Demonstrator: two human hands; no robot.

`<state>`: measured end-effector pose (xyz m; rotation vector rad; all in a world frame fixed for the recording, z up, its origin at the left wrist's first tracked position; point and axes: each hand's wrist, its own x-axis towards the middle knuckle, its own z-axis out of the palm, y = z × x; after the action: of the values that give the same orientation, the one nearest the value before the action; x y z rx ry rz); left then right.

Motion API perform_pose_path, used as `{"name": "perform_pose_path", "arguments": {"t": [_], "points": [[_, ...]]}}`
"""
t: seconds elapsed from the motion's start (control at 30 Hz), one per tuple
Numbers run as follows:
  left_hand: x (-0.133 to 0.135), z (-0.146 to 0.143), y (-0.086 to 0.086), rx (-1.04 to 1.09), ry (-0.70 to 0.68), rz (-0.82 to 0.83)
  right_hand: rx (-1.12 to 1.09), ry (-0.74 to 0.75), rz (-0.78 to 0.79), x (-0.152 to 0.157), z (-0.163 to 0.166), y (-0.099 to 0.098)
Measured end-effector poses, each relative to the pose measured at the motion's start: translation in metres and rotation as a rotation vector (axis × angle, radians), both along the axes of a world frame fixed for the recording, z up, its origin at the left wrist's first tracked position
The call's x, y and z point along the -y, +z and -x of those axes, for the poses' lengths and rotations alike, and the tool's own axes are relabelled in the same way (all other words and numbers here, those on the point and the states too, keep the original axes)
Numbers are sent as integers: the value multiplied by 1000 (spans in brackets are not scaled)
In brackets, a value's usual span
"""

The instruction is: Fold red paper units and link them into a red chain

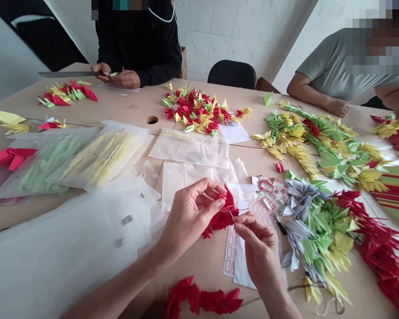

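Observation:
My left hand (191,210) pinches a red folded paper crane (223,213) above the wooden table (126,106). My right hand (256,241) is closed in a pinch right beside the crane, on something thin like a needle that I cannot make out clearly. A string of red paper cranes (202,300) lies near the front edge below my hands. A sheet of red-bordered stickers (254,212) lies under my hands.
Clear bags with green and yellow paper (83,157) lie left. A pile of loose cranes (199,110) sits at centre back. Crane strings in green, yellow, grey and red (322,221) fill the right. One person in black (136,40) folds paper opposite; another in grey (339,71) sits right.

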<state>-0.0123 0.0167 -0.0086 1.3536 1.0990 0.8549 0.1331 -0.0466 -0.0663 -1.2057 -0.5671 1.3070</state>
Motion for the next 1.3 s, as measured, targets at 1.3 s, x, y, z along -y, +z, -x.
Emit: {"name": "perform_pose_path", "arguments": {"t": [1.3], "points": [[-4,-2,-5,303,-38,274,-32,-7,-32,1,-2,2]]}}
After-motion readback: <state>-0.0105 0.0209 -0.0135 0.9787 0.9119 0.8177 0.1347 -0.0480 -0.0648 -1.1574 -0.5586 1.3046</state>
